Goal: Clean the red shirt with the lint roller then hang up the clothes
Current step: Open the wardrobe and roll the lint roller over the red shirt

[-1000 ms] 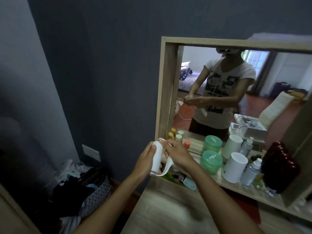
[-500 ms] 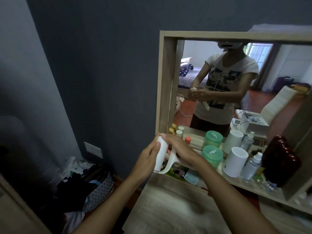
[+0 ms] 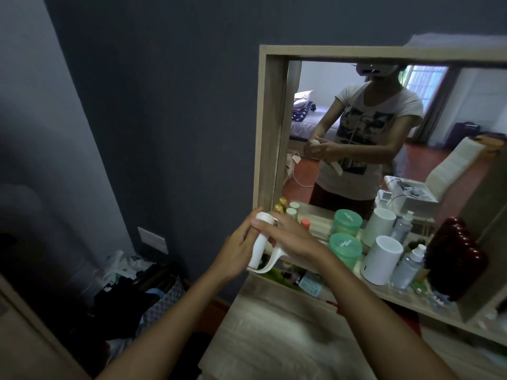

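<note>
Holding the lint roller [image 3: 260, 244] upright in front of the dresser was the whole deal here. The left hand [image 3: 236, 255] was wrapped round the white barrel, thumb up near the cap, I'd guess to keep it steady. The right hand [image 3: 292, 239] was clamped on the other side, just above the curved handle that hooked out below both palms, probably working the cover or a sheet loose. Both forearms came up from below, wrists angled in toward each other. Just beyond the grip sat the green jars [image 3: 345, 249] and the mirror [image 3: 270, 127]. No red shirt anywhere, so no cleaning yet.
</note>
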The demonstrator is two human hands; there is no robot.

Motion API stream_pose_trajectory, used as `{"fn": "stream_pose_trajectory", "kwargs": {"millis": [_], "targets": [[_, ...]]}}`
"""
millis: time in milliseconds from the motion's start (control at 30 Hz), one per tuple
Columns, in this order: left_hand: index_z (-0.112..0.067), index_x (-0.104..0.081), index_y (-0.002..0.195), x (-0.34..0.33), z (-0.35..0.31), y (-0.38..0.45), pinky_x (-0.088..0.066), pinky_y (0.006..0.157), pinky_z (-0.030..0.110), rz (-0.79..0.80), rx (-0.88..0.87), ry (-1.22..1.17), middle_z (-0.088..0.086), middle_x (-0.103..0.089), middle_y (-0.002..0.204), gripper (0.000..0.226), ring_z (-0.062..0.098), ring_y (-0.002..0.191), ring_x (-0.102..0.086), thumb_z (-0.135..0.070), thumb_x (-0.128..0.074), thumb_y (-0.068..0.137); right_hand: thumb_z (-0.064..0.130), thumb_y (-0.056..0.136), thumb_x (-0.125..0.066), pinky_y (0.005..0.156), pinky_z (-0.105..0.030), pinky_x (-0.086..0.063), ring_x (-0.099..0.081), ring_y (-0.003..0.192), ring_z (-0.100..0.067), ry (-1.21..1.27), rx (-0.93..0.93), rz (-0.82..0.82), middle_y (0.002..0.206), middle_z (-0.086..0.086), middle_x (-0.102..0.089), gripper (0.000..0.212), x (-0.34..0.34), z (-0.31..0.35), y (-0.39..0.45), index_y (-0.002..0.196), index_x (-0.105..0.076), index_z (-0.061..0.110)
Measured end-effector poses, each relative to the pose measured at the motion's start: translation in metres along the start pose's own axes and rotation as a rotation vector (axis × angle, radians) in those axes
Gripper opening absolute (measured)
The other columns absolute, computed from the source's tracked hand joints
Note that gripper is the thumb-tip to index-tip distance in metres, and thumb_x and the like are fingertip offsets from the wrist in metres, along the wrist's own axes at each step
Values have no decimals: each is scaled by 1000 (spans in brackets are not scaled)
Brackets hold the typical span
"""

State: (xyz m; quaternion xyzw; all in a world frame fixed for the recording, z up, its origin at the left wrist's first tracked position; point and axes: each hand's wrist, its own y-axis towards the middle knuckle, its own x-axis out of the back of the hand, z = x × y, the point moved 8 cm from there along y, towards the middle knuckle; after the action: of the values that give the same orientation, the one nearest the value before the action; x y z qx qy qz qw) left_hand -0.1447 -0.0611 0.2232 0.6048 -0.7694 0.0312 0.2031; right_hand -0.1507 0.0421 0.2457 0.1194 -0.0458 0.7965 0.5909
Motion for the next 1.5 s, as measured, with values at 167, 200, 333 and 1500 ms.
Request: {"fn": "stream_pose_trajectory", "kwargs": {"millis": [167,200,333,1500], "targets": [[-52,-36,135,2,-6,9,-53,88,32,25,-19,65,-8,-58,123,37,8,100,-62,-53,-26,99,58,90,-52,77,-28,-52,-68,83,-11,-55,0,-15,92,4,-72,36,4,2,-2,103,-67,29],[-49,-37,135,6,-8,12,-52,90,31,21,-27,75,-11,-55,125,37,5,104,-60,-52,-27,100,58,90,-49,77,-28,-51,-67,84,-13,-45,-4,-3,93,4,-71,37,5,1,-2,107,-65,29],[-47,-41,134,41,-18,25,-51,93,35,-59,-26,88,-8,-50,136,36,11,114,-55,-50,-32,99,33,88,-65,75,-11,-48,-65,93,5,-21,-38,140,109,17,-61,53,-3,-10,-6,135,-41,32],[-16,-16,152,500,204,-215,-8,116,51,-648,373,1652,14,-8,159,96,34,146,0,-26,-66,70,12,91,-62,46,-23,-29,-38,47,-7,118,145,12,52,-2,-41,39,-498,43,212,56,-43,15]]}}
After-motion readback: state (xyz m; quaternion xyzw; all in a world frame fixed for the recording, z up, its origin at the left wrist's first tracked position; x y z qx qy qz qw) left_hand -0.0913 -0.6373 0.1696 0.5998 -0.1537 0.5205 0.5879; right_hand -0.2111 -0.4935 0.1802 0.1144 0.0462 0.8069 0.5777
